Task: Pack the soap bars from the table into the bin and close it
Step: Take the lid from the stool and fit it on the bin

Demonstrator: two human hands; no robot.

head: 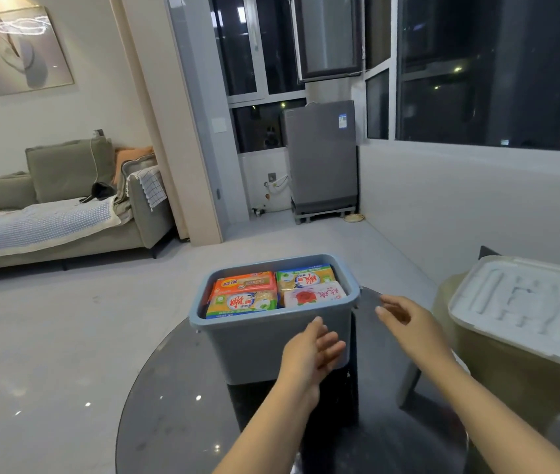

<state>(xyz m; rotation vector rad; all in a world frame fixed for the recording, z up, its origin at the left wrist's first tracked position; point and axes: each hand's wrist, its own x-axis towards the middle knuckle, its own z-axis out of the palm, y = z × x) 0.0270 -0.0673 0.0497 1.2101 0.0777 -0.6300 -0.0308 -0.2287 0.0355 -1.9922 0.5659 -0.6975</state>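
A grey-blue bin (254,340) stands without a lid on the round dark glass table (176,405). Inside lie several wrapped soap bars: an orange one (244,283), two yellow-green ones (241,302) (304,278) and a white-pink one (316,295). My left hand (309,354) is in front of the bin's near wall, fingers straight and relaxed, holding nothing. My right hand (405,319) hovers just right of the bin, fingers loosely spread and holding nothing.
A second, beige bin with a white lid (524,309) on it stands to the right of the table. A sofa (66,206) is far left, a grey appliance (321,159) at the back by the windows. Grey floor surrounds the table.
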